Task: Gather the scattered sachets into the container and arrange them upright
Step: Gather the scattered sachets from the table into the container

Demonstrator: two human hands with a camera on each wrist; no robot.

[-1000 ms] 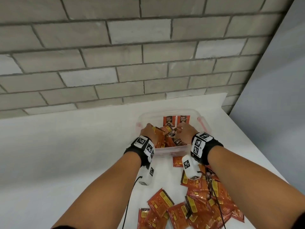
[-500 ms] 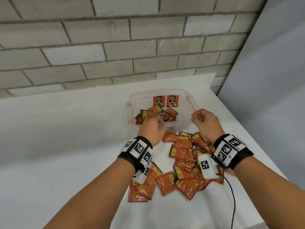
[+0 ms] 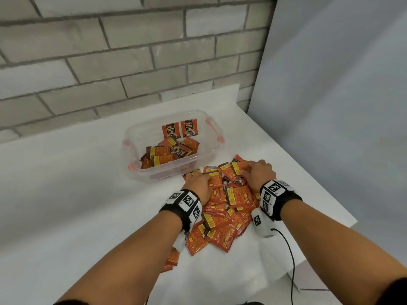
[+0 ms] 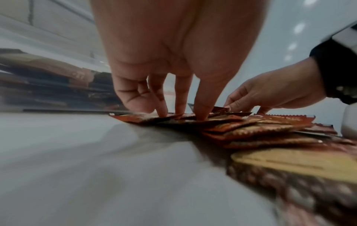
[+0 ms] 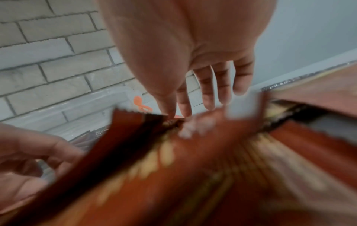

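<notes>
Both hands have left the container (image 3: pixel 132 137); I see left hand (image 3: pixel 198 183) and right hand (image 3: pixel 259 175) fingers spread flat on the counter's sachet pile (image 3: pixel 229 208) at 6 o'clock, nothing gripped.

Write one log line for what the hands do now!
left hand presses sachet pile | right hand on pile | container partly filled

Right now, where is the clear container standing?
In the head view the clear container stands on the white table near the brick wall, just beyond the sachet pile, ahead of the left hand.
</notes>
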